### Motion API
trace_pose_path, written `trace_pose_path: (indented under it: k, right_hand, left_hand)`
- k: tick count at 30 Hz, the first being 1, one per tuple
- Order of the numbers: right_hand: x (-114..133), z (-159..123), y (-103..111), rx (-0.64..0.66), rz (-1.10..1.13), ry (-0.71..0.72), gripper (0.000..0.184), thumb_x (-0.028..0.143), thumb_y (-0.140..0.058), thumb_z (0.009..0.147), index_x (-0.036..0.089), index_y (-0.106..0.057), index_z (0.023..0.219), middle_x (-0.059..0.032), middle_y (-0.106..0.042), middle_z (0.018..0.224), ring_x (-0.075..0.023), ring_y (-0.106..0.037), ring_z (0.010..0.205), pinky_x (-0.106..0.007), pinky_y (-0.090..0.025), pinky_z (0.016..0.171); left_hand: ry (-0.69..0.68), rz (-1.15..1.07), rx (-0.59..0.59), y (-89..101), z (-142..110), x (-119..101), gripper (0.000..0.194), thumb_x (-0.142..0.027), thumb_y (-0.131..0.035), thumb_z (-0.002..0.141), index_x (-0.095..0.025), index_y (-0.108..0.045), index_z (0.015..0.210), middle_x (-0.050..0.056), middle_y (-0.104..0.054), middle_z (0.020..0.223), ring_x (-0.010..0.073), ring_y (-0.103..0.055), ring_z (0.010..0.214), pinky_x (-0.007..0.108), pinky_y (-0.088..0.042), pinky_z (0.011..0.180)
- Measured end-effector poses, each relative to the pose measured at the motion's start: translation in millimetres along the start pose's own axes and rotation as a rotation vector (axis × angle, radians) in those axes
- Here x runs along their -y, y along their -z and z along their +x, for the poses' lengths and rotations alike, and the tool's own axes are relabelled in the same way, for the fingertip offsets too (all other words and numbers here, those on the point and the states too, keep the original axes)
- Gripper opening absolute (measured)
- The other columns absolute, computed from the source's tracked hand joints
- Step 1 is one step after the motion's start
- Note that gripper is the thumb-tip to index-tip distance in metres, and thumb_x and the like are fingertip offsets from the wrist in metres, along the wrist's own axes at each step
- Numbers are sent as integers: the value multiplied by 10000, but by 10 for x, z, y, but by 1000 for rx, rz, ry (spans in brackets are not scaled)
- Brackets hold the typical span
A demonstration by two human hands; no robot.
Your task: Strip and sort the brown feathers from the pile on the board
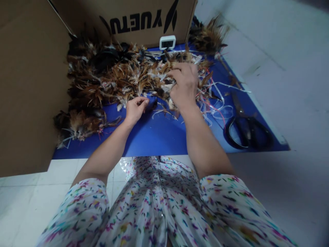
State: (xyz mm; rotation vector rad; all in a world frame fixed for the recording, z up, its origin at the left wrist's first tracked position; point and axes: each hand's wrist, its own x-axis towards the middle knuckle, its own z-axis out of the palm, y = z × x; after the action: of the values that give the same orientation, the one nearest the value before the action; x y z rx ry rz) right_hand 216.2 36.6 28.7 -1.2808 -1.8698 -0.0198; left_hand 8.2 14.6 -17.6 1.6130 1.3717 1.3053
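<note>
A wide heap of brown, black and white feathers (108,75) lies on a blue sheet (154,137) on the floor. My left hand (135,109) rests at the heap's near edge, its fingers pinched together on a small feather. My right hand (183,85) lies on top of the heap's right part, fingers curled down into the feathers and gripping a bunch of them. Thin white and red plastic strips (218,103) trail out from under the feathers just right of my right hand.
Black scissors (244,128) lie on the sheet's right side. A cardboard box (144,17) stands behind the heap, a cardboard wall (28,85) to the left. A small white device (167,42) leans on the box. More feathers (205,34) lie at the back right. White floor tiles surround the sheet.
</note>
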Motion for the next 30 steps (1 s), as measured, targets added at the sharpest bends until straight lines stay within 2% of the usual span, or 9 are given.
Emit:
trace_pose_path:
  k: [3,6,9,11,17,21,24,28,30]
  right_hand:
    - [102,-6,-73,135,151,133,401,97,-403,918,284,-690,1128,-59,-674,1244,-282,-546,1232,-521,-406,1078]
    - [179,-44,-181,293,231,205,441,68,-464,847,249,-689,1181,-57,-689,1262,-268,-591,1186,-477,-429,1060]
    - [231,-72,-219,440,221,171,383,76,-502,816,191,-728,1103,-90,-740,1132,-270,-641,1071,-440,-463,996]
    - [252,-71,-201,485,207,118,297,110,-515,836,178,-753,1001,-103,-758,1034,-274,-655,1016,-427,-474,952]
    - [248,-38,-117,429,202,17,232,156,-541,857,214,-754,929,-75,-762,995,-265,-658,986,-408,-464,910]
    - [219,-44,-126,405,235,-20,228,163,-583,825,215,-737,985,-52,-733,876,-226,-644,833,-363,-467,799]
    - [213,-60,-163,440,313,18,302,162,-619,783,214,-727,1060,-17,-700,802,-190,-609,742,-331,-450,744]
    - [220,-68,-201,436,277,108,179,169,-581,812,201,-745,877,-50,-708,844,-201,-617,813,-338,-447,785]
    - [221,-64,-203,425,240,118,173,172,-564,827,205,-734,818,-64,-716,863,-211,-619,833,-346,-451,791]
  left_hand:
    - [-20,-26,33,-4,-7,-10,96,-236,-668,833,-178,-735,797,-48,-563,491,72,-456,387,205,-371,444]
    - [-54,-53,71,-8,-11,-5,143,-311,-688,847,-180,-741,823,-39,-580,518,73,-468,397,209,-382,445]
    - [-81,-58,88,-4,-13,1,228,-408,-707,845,-183,-745,837,-23,-614,561,73,-482,408,211,-386,441]
    - [-82,-58,85,2,-13,0,243,-420,-714,840,-179,-746,842,-9,-648,604,70,-483,411,209,-381,431]
    - [-49,-28,62,17,-13,-21,153,-317,-708,838,-169,-740,814,-1,-677,628,60,-475,408,200,-384,432]
    - [-43,-30,64,13,-18,-24,150,-316,-694,846,-177,-746,826,1,-687,644,64,-484,417,206,-397,447]
    - [-45,-29,82,9,-21,-18,202,-374,-684,860,-185,-746,833,-1,-677,642,71,-496,430,215,-402,457]
    - [-59,-4,122,12,-23,-20,280,-459,-676,868,-192,-735,808,-11,-632,587,81,-509,446,220,-397,469]
    - [-55,1,126,16,-25,-28,296,-475,-680,865,-192,-728,793,-13,-621,571,82,-509,446,221,-397,472]
